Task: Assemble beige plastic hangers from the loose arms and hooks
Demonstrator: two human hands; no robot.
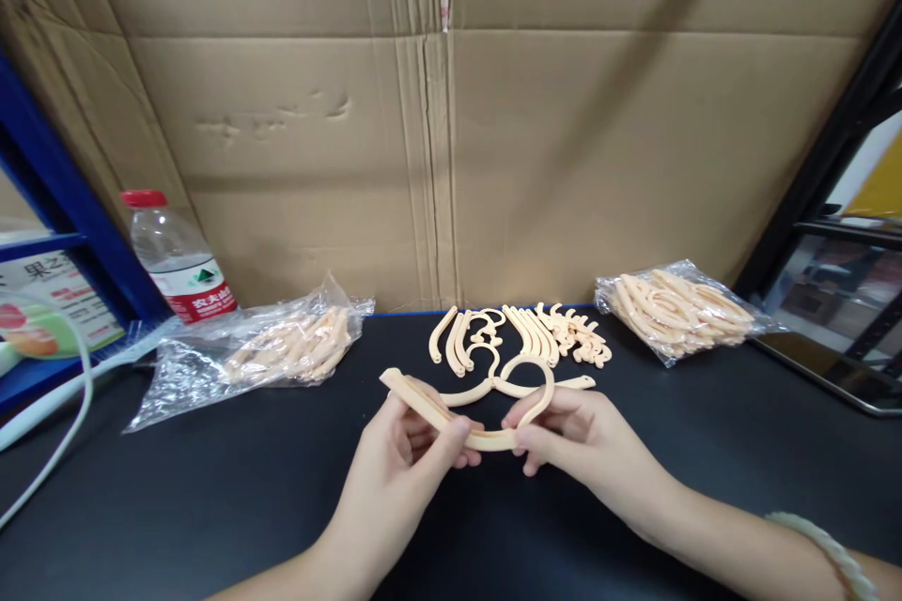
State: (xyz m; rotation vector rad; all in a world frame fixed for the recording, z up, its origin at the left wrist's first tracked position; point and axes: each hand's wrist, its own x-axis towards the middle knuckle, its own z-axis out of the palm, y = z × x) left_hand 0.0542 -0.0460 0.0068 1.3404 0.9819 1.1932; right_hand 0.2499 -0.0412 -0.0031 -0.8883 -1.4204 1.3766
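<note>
My left hand (415, 446) is closed round a beige curved arm piece (423, 404), which slants up to the left. My right hand (570, 432) pinches a beige hook piece (539, 376) where its lower end meets the arm piece. The hook's loop opens above my right fingers. Just behind my hands, a partly hidden hanger shape (471, 392) with a hook lies on the black table. Farther back are several loose curved arm pieces (528, 333) and a pile of small hook-like pieces (582, 338).
Clear bags of beige pieces lie at the left (296, 347) and right (676, 310). A red-capped bottle (183, 263) and a white cable (85, 394) are at the left. Cardboard (598, 131) stands behind the black table (232, 488). A dark flat device (832, 371) is at the right.
</note>
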